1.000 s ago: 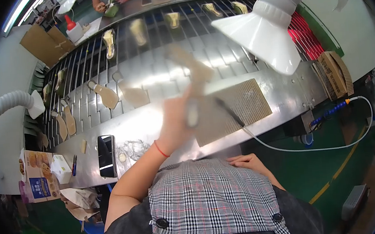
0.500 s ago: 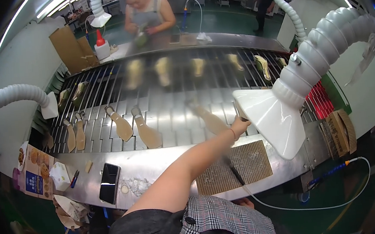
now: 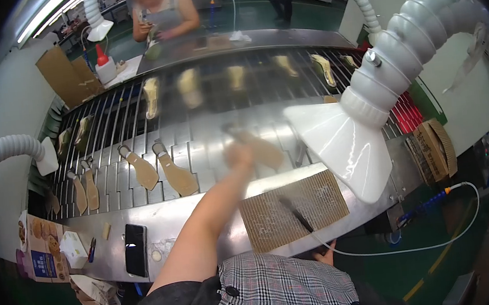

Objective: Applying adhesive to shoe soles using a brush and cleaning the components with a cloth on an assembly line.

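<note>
Where it reached farther, left hand (image 3: 237,153) nears sole (image 3: 255,145).

Our left arm stretches forward and up from the lower edge, bare from the short dark sleeve to the wrist, elbow nearly straight. Our left hand (image 3: 239,155) is at full reach and blurred with motion, so we cannot tell how the fingers are set; a tan, flat shape lies smeared just beyond the fingertips, and whether they grip it is unclear. Our right hand (image 3: 327,254) hangs low, close to our body, with only the fingertips (image 3: 330,245) showing above the checked cloth, pointing upward.
</note>
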`<state>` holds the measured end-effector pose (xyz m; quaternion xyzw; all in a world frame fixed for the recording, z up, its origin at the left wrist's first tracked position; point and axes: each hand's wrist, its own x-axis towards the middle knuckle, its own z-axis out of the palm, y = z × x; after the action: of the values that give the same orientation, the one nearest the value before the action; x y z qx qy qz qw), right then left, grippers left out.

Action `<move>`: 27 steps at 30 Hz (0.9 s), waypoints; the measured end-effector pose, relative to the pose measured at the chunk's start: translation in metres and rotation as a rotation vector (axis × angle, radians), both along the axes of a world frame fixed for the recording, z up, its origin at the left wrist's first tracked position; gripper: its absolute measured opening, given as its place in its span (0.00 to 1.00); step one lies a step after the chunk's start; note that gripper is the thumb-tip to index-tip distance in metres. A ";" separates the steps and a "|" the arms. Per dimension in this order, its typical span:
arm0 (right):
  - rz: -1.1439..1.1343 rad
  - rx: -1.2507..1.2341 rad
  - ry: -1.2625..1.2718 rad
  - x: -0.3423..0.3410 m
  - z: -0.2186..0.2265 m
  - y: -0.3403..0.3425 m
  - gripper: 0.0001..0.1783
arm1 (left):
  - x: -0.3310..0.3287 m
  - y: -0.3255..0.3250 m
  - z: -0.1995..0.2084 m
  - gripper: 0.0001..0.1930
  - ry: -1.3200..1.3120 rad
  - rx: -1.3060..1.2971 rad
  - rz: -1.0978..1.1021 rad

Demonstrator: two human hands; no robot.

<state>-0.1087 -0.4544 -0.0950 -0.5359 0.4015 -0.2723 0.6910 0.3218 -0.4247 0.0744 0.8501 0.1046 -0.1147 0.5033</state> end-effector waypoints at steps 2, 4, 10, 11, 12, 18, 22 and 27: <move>-0.021 -0.088 0.021 -0.004 0.006 0.007 0.68 | 0.007 -0.005 0.005 0.25 0.091 0.083 -0.196; -0.023 -0.046 0.054 0.011 0.066 0.029 0.68 | 0.027 -0.008 -0.030 0.15 0.013 0.181 -0.160; -0.061 -0.748 0.236 0.015 0.165 0.033 0.55 | 0.039 0.007 -0.012 0.07 -0.104 -0.887 -0.144; -0.008 -0.856 0.172 0.025 0.187 0.028 0.53 | 0.049 0.023 -0.005 0.08 -0.027 -1.023 -0.154; 0.024 -0.944 0.105 0.039 0.198 0.020 0.50 | 0.063 0.047 -0.004 0.08 -0.024 -1.000 -0.195; 0.309 -0.901 0.227 0.136 0.221 -0.012 0.22 | 0.017 0.167 0.077 0.15 0.507 -1.619 -0.628; 0.352 -0.926 0.159 0.128 0.225 0.021 0.18 | -0.080 0.237 0.101 0.22 0.430 -1.786 -0.745; 0.241 -0.945 0.076 0.110 0.201 0.046 0.14 | -0.122 0.269 0.067 0.23 0.596 -1.914 -0.658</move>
<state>0.0016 -0.4085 0.1056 -0.8430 0.1941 -0.3231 0.3838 0.1994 -0.1561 0.1412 0.0223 -0.1458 -0.4844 0.8623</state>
